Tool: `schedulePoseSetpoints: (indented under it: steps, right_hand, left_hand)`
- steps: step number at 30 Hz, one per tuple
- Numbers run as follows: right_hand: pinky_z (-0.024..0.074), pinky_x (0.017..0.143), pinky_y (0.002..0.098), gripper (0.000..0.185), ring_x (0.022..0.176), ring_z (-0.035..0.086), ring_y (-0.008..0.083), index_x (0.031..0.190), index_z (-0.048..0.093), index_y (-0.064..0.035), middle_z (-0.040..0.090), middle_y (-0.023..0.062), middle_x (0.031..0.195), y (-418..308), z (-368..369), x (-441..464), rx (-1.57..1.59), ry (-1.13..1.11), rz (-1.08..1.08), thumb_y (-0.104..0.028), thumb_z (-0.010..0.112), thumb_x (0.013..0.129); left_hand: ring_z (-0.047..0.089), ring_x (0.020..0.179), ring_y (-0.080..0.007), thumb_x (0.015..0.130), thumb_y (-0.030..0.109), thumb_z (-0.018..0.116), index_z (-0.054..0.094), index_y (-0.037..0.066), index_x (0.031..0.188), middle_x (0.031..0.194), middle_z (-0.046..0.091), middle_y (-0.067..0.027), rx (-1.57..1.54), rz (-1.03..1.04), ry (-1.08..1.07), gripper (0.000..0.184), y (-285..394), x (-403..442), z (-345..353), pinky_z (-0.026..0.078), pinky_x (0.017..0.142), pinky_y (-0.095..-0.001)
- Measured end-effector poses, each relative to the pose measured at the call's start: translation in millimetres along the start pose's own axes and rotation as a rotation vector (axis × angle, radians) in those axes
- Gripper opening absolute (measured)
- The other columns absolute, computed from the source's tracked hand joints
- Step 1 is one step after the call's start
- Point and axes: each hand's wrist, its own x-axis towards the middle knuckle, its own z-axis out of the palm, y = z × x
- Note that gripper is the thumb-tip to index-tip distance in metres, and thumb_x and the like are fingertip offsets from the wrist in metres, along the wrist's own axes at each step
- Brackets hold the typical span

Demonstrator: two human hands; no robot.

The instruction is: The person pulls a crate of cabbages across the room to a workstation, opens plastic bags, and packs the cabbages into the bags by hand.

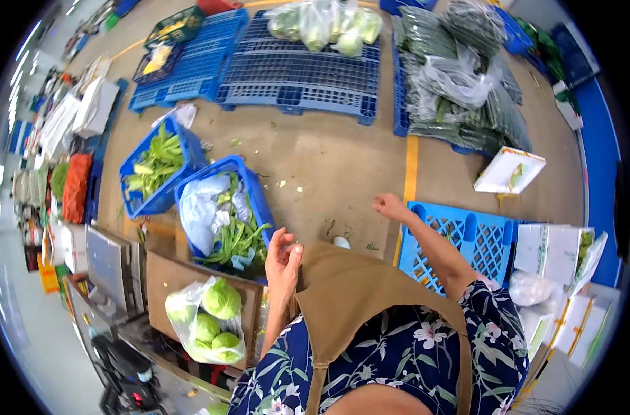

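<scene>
My left hand [284,261] is held in front of the brown apron [356,283], fingers loosely bent and apart, with nothing in it. It is nearest to a blue crate [240,164] of leafy green trimmings [240,238] and crumpled plastic bags [203,207]. My right hand [391,207] hangs over the floor, fingers curled in, and no object shows in it. A light blue pallet [472,238] lies beneath my right forearm. On the bench at my left, a clear plastic bag [207,321] holds several round green cabbages [221,299].
Another blue crate [164,142] holds leafy greens. Blue pallets [297,76] lie ahead, one bearing bagged vegetables [322,28]. Bagged dark greens [460,76] are piled at the far right. A white foam box [510,169] and a scale [131,373] flank me. Leaf scraps litter the floor.
</scene>
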Motion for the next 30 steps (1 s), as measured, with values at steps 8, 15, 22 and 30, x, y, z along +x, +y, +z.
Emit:
schedulePoseSetpoints:
  steps: [8, 15, 22, 30]
  right_hand:
    - [0.0476, 0.060, 0.0313, 0.039, 0.068, 0.061, 0.0185, 0.108, 0.058, 0.0025, 0.063, 0.0134, 0.075, 67.9, -102.0, 71.2, 0.116, 0.089, 0.144, -0.021, 0.062, 0.077]
    - [0.0423, 0.041, 0.0261, 0.021, 0.052, 0.057, 0.0154, 0.095, 0.060, -0.0002, 0.060, 0.0080, 0.070, 150.1, -194.7, 122.3, 0.803, 0.410, 0.707, -0.015, 0.057, 0.081]
    - [0.0468, 0.041, 0.0274, 0.019, 0.051, 0.059, 0.0158, 0.096, 0.060, -0.0028, 0.060, 0.0054, 0.069, 124.7, -254.9, 139.6, 0.783, 0.354, 0.894, -0.016, 0.056, 0.083]
    - [0.0508, 0.075, 0.0381, 0.031, 0.079, 0.064, 0.0241, 0.112, 0.062, -0.0104, 0.067, 0.0134, 0.089, 193.4, -270.0, 207.6, 0.492, 0.187, 0.763, -0.019, 0.056, 0.083]
  left_hand:
    - [0.059, 0.083, -0.0133, 0.084, 0.011, 0.064, 0.043, 0.002, 0.127, 0.104, 0.053, -0.0086, 0.275, -0.047, -0.251, 0.049, 8.9, 174.4, 93.7, 0.048, 0.069, -0.0247]
    - [0.059, 0.083, -0.0137, 0.085, 0.015, 0.064, 0.044, 0.003, 0.126, 0.101, 0.055, -0.0091, 0.292, -0.031, -0.369, 0.047, 38.8, 379.4, 195.1, 0.048, 0.068, -0.0257]
    - [0.058, 0.081, -0.0130, 0.085, 0.016, 0.063, 0.045, 0.003, 0.125, 0.104, 0.055, -0.0099, 0.340, -0.021, -0.424, 0.045, 112.0, 523.2, 288.8, 0.048, 0.066, -0.0253]
    - [0.059, 0.083, -0.0147, 0.085, 0.015, 0.063, 0.043, 0.005, 0.128, 0.105, 0.053, -0.0091, 0.318, -0.114, -0.377, 0.049, 104.7, 614.0, 343.5, 0.048, 0.069, -0.0250]
